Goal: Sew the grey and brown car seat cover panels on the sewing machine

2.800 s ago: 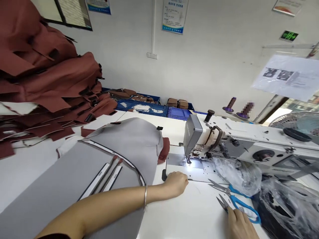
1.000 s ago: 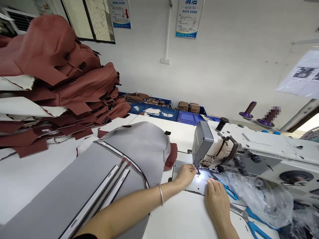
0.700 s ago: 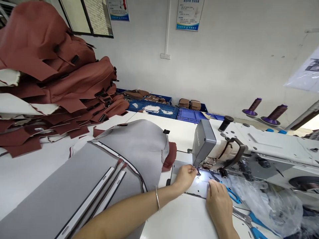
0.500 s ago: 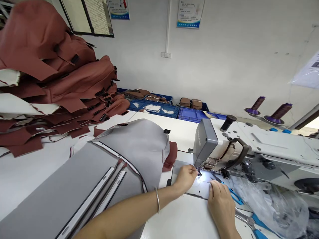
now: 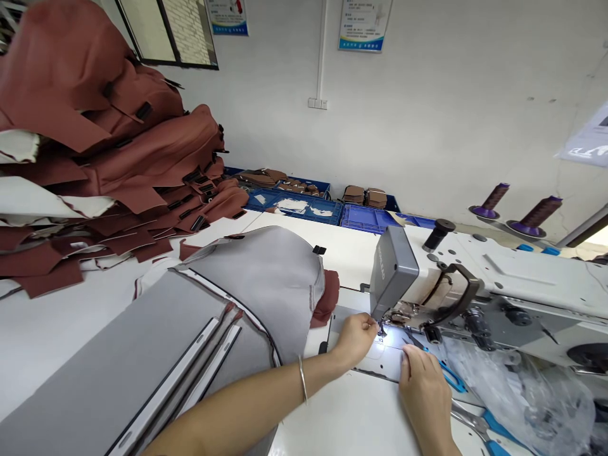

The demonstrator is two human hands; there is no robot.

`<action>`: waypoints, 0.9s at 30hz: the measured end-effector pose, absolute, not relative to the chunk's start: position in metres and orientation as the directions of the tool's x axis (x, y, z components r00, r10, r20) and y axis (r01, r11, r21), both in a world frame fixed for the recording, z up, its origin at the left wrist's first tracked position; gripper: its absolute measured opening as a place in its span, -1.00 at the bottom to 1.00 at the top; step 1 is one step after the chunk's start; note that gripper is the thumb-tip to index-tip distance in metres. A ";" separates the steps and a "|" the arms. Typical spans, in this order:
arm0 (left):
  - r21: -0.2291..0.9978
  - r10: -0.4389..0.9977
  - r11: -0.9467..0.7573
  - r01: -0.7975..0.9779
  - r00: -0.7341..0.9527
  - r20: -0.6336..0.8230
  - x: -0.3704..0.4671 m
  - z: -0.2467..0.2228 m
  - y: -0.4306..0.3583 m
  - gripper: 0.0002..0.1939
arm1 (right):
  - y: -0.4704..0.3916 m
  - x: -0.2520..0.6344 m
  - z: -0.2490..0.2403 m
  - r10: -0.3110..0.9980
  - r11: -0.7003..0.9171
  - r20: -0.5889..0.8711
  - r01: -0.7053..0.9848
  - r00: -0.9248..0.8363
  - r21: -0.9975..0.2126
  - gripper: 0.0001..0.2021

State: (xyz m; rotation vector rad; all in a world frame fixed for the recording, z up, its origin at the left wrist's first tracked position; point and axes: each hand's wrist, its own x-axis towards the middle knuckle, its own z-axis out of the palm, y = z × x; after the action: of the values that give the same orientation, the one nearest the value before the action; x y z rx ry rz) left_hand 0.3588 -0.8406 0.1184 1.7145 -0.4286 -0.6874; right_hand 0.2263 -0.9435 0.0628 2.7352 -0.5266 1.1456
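My left hand [image 5: 355, 340] is closed in a pinch at the needle area of the sewing machine [image 5: 396, 272], just left of the lit presser foot [image 5: 381, 330]. Whatever its fingertips hold is too small to make out. Resting at the right of the metal needle plate [image 5: 375, 364], my right hand [image 5: 426, 386] has its thumb and fingers drawn together; anything between them is hidden. Fine thread-like lines cross the plate between both hands. Under and beyond my left forearm lies a grey-backed cover piece [image 5: 266, 266] with white strips and a black clip [image 5: 319, 250].
Blue-handled scissors [image 5: 468, 418] and small blue snips [image 5: 449, 373] lie right of my right hand, beside clear plastic [image 5: 536, 399]. Purple-based thread spools [image 5: 539, 218] stand behind the machine. Red-brown covers [image 5: 118, 145] are heaped at left; blue crates [image 5: 304, 206] stand beyond the table.
The view has shifted very slightly. Both hands keep nearly the same place and pose beside the presser foot.
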 end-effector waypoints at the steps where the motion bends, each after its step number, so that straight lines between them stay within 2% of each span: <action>1: 0.966 -0.618 -0.251 0.065 0.758 -0.212 0.358 0.119 -0.841 -0.86 | -0.942 0.226 0.064 -0.277 -0.931 0.711 -0.363 0.647 -0.033 -0.75; 3: 0.967 -0.628 -0.251 0.043 0.753 -0.196 0.358 0.120 -0.841 -0.84 | -0.940 0.225 0.068 -0.319 -0.931 0.705 -0.350 0.634 -0.106 -0.72; 8: 0.962 -0.652 -0.272 -0.032 0.741 -0.159 0.358 0.119 -0.844 -0.79 | -0.940 0.227 0.080 -0.522 -0.850 0.604 -0.310 0.602 -0.425 -0.53; 10: 0.956 -0.659 -0.285 -0.071 0.739 -0.141 0.360 0.118 -0.846 -0.77 | -0.944 0.233 0.083 -0.563 -0.818 0.555 -0.322 0.612 -0.476 -0.47; 15: 0.930 -0.667 -0.331 -0.162 0.737 -0.109 0.362 0.116 -0.846 -0.77 | -0.951 0.259 0.080 -0.580 -0.805 0.534 -0.335 0.615 -0.489 -0.37; 19: 0.899 -0.663 -0.380 -0.219 0.741 -0.100 0.364 0.117 -0.848 -0.76 | -0.950 0.275 0.074 -0.569 -0.815 0.568 -0.316 0.594 -0.485 -0.36; 25: 0.868 -0.685 -0.404 -0.290 0.724 -0.077 0.366 0.120 -0.845 -0.77 | -0.947 0.269 0.084 -0.464 -0.882 0.618 -0.267 0.634 -0.389 -0.57; 27: 0.820 -0.672 -0.370 -0.436 0.735 0.088 0.365 0.119 -0.837 -0.80 | -0.945 0.261 0.088 -0.389 -0.916 0.612 -0.222 0.688 -0.333 -0.66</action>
State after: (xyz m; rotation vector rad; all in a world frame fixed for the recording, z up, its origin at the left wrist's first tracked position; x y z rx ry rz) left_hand 0.3646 -0.8375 0.1192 2.0223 -0.8398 -0.3268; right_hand 0.2607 -0.9452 0.0884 3.0974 -0.5705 1.2151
